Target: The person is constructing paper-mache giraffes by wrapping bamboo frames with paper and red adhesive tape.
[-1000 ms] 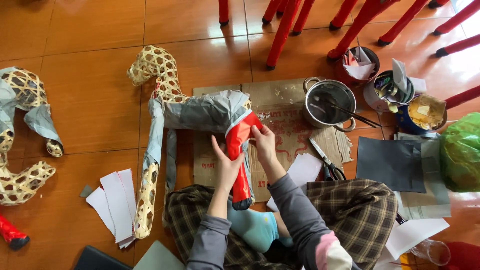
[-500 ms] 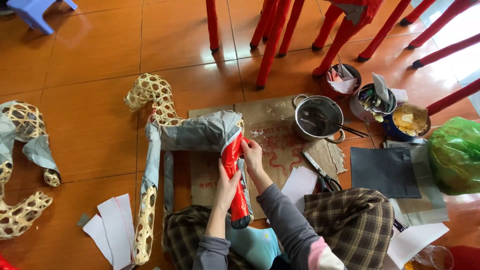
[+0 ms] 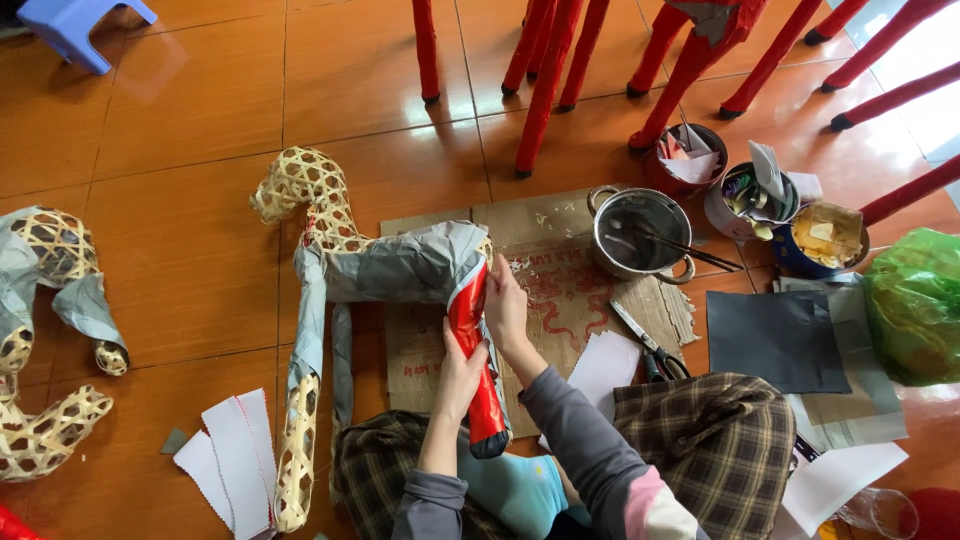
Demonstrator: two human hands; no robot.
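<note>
A woven bamboo horse frame (image 3: 310, 215) lies on its side on the floor, its body wrapped in grey paper (image 3: 400, 268). One hind leg (image 3: 474, 360) is covered in shiny red paper. My left hand (image 3: 461, 368) presses flat against the left side of that red leg, near its middle. My right hand (image 3: 503, 305) presses on the leg's upper right side, close to the grey body. Both hands rest on the red paper with fingers laid along it.
Cardboard (image 3: 560, 290) lies under the horse. A metal pot (image 3: 638, 232) with brushes, scissors (image 3: 647, 343), small tins (image 3: 760, 195), black sheets (image 3: 775, 340), a green bag (image 3: 918, 305), white paper strips (image 3: 235, 460), another bamboo frame (image 3: 45, 330) and red chair legs (image 3: 545, 75) surround me.
My head has tilted, so the scene sits lower in view. Both hands have slid along the red leg, smoothing the paper; the left hand is now lower down.
</note>
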